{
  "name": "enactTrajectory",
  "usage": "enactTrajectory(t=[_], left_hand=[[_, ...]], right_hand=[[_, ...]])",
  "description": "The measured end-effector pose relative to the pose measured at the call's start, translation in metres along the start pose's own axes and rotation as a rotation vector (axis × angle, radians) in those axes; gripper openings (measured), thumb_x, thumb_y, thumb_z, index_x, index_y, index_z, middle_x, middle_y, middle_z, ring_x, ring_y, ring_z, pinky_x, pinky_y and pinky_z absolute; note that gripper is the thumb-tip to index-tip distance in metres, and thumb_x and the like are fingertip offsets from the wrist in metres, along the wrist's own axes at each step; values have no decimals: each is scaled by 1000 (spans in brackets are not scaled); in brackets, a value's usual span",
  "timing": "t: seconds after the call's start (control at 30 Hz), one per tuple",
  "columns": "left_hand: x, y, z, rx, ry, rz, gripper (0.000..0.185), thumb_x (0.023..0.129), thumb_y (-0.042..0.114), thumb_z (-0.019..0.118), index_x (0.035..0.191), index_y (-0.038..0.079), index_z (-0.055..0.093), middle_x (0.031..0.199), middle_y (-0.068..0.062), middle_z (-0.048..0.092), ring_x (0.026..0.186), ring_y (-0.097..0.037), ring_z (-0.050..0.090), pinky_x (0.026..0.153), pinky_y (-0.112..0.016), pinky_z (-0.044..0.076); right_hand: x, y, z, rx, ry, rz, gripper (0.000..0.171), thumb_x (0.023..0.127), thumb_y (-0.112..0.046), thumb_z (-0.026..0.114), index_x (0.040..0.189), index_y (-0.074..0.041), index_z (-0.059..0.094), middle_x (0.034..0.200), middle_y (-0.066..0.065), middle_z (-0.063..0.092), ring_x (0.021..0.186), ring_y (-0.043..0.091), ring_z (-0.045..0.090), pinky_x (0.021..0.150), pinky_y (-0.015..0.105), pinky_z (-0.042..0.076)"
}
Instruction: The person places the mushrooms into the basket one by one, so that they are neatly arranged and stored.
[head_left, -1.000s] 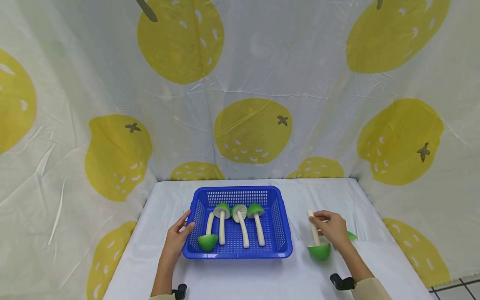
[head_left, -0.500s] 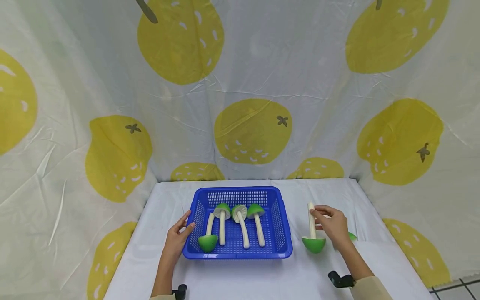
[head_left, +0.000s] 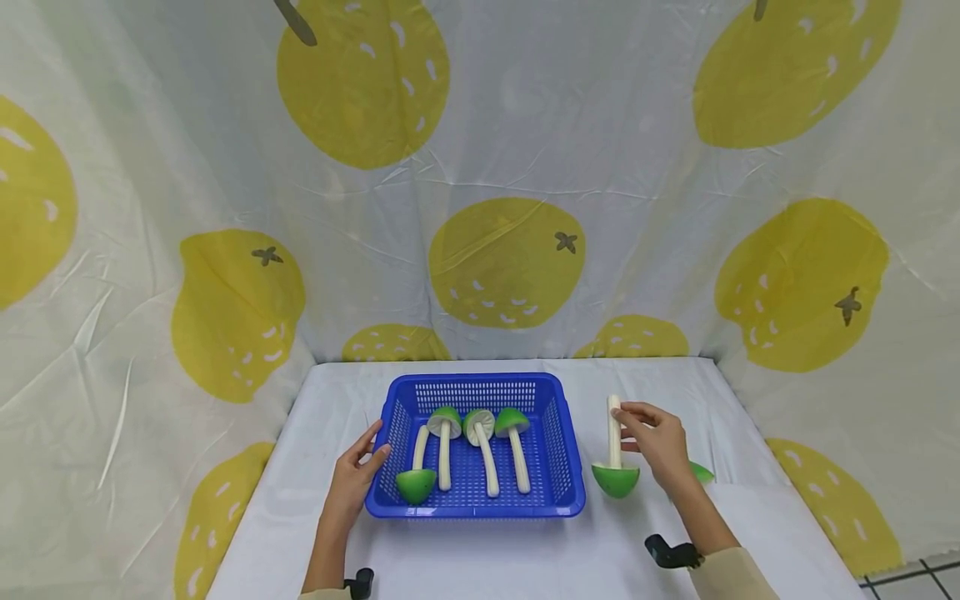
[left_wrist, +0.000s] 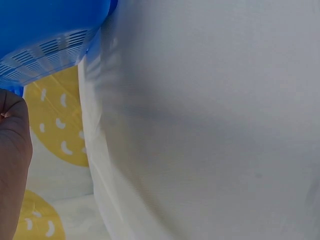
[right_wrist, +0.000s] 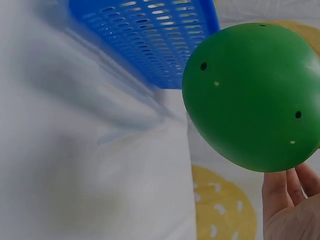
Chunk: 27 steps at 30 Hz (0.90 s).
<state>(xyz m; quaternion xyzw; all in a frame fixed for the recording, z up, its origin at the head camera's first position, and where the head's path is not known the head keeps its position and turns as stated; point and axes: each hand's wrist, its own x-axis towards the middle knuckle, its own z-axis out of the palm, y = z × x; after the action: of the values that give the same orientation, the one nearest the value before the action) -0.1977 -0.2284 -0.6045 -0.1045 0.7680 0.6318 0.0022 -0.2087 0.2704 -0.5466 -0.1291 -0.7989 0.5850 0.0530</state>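
Observation:
In the head view a blue plastic basket (head_left: 480, 510) holds several toy mushrooms with green caps and white stems, such as the mushroom (head_left: 516, 450) at the right of the row. My left hand (head_left: 352, 479) grips the basket's left rim, thumb on top; the left wrist view shows only part of this hand beside the basket wall (left_wrist: 50, 55). To the right of the basket, my right hand (head_left: 656, 437) pinches the white stem of another toy mushroom (head_left: 615, 480), cap down. Its green cap (right_wrist: 250, 95) fills much of the right wrist view and hides part of the fingers.
Another green cap (head_left: 702, 472) lies on the white-covered table (head_left: 480, 558), partly behind my right hand. A lemon-print cloth (head_left: 510, 117) hangs behind and at both sides.
My right hand has carried the mushroom left and a little up in the head view, nearer the basket, and its stem stands more upright. My left hand and the basket have stayed put.

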Motion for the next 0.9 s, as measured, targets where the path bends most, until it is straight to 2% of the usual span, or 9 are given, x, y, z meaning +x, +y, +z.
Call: enactTrajectory(t=[0.17, 0.5, 0.7, 0.9], left_hand=[[-1, 1, 0, 4, 6, -6, 59, 97, 40, 72, 151, 31, 53, 111, -8, 52, 86, -18, 63, 71, -24, 56], [-1, 1, 1, 3, -1, -5, 57, 97, 39, 72, 150, 33, 54, 112, -7, 51, 88, -18, 62, 72, -23, 56], [-1, 1, 0, -2, -4, -4, 58, 96, 40, 72, 150, 32, 54, 112, -7, 51, 88, -18, 62, 72, -23, 56], [-1, 0, 1, -12, -7, -3, 58, 96, 41, 72, 151, 33, 53, 111, -7, 50, 87, -18, 63, 73, -23, 57]], right_hand=[[1, -6, 6, 53, -9, -12, 52, 94, -38, 76, 127, 1, 67, 100, 3, 71, 75, 10, 72, 67, 33, 63], [2, -19, 22, 50, -16, 2, 50, 95, -40, 74, 128, -3, 68, 113, 14, 70, 78, 11, 71, 70, 36, 63], [3, -25, 31, 105, -28, -7, 47, 95, -36, 76, 126, -2, 69, 106, 8, 71, 77, 13, 72, 72, 41, 63], [3, -31, 40, 156, -39, -16, 47, 95, -33, 76, 126, 0, 68, 100, 3, 71, 76, 12, 72, 68, 35, 63]])
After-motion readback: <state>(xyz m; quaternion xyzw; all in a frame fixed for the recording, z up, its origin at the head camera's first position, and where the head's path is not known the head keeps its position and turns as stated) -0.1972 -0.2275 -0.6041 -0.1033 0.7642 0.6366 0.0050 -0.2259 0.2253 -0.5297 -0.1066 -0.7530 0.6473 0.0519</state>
